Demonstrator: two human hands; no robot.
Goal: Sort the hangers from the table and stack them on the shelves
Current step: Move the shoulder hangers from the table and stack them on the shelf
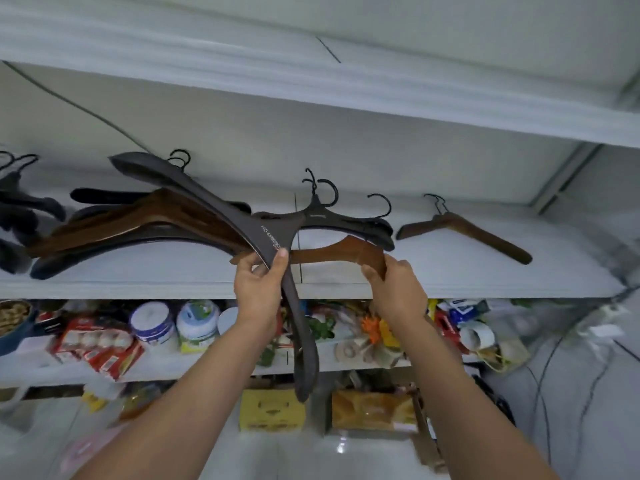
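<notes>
My left hand (260,289) grips a long dark brown hanger (214,199) at its middle; one arm rises up-left over the shelf and the other hangs down below it. My right hand (398,289) holds the right end of a lighter brown wooden hanger (332,252), which lies level just above the white shelf (450,285). Its left end reaches my left hand. A pile of dark and brown hangers (121,230) rests on the shelf to the left. Black hangers (363,226) lie behind my hands. A single brown hanger (464,233) lies at the right.
More dark hangers (17,216) sit at the far left of the shelf. The lower shelf (346,365) is crowded with jars, packets and boxes. Yellow and brown cartons (273,410) stand below. Cables (554,375) hang at the right by the wall. Another shelf (346,95) spans overhead.
</notes>
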